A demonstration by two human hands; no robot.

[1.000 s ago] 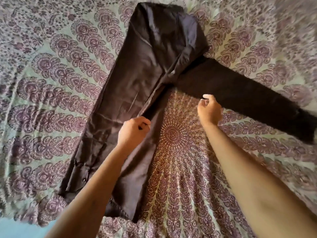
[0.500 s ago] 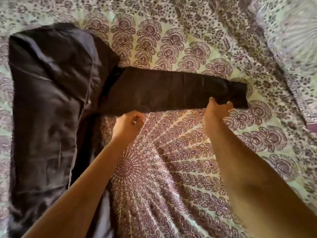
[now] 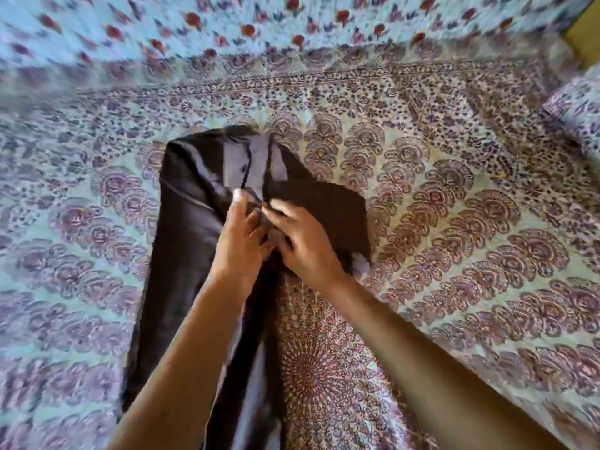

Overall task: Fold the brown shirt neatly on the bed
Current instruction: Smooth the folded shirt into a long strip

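**Head view.** The fingers (image 3: pixel 252 224) of the left hand (image 3: pixel 242 245) are curled toward the midline and pinch a gathered fold of dark cloth. The thumb (image 3: pixel 237 198) is extended away from the person along the fabric. The fingers (image 3: pixel 280 207) of the right hand (image 3: pixel 303 246) curl in from the opposite side and grip the same gathered fold. The two sets of fingertips lie just beside one another, and whether they touch cannot be told.

The gripped fold belongs to the brown shirt (image 3: pixel 181 280), just below its button strip (image 3: pixel 245 168). The shirt lies flat as a long, narrow band. Its collar end (image 3: pixel 233 134) is farthest from the person, and its lower part runs toward the bottom edge, passing under the left forearm (image 3: pixel 181 368). A darker, matte panel (image 3: pixel 328 206) of the garment spreads to the right of the hands. A small pale patch (image 3: pixel 361 264) shows at the panel's near right corner, and its nature cannot be told.

The shirt rests on a bedspread (image 3: pixel 454 254) printed with purple mandala motifs on pale green. The right forearm (image 3: pixel 422 345) crosses the central medallion. Beyond the bedspread's far border lies a blurred pale blue cloth (image 3: pixel 227 30) with red floral spots.
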